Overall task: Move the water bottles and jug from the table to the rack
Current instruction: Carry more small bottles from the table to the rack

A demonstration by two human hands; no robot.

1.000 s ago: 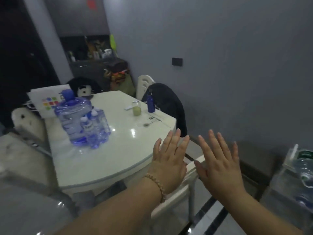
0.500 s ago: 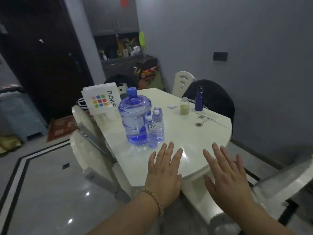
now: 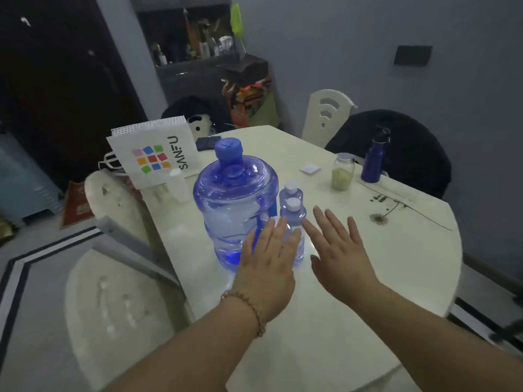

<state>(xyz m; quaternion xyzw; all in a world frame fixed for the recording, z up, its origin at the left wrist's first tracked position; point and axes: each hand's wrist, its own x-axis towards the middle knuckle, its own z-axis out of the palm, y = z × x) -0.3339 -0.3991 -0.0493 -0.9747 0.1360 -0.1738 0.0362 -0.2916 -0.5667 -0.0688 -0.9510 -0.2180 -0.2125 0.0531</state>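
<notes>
Though hanging well short of the load 1 second ago, now right up against it in the head view — left hand [image 3: 268, 261] spread in front of the jug [image 3: 235, 205], right hand [image 3: 339, 250] over the bare table [image 3: 382, 264] just right of the water bottles [image 3: 294, 219]. Have come in across the near edge, with the table now faced squarely rather than off to the left. Reads as the end of the reach and the start of the first pick; nothing lifted yet, so all of the moving left to do.

Jug upright near the left edge, blue cap on, a little water low down. Bottles upright just beside its right flank, toward the near edge; 2 white caps plain to see, perhaps a 3rd behind the left fingertips — hard to tell. Rack out of view.

Both hands flat, palms down, fingers straight and slightly fanned, gripping nothing. Left fingertips overlapping the jug's lower wall and the nearest bottle; impossible to say whether touching or hovering short. Right hand apart from the bottles, thumb side nearest them. Beaded bracelet [image 3: 254, 315] on the left wrist.

Further off: paper bag [image 3: 158, 157] at the far left corner, jar [image 3: 343, 172] and dark blue flask [image 3: 374, 162] near the far right edge, well apart from the load.
</notes>
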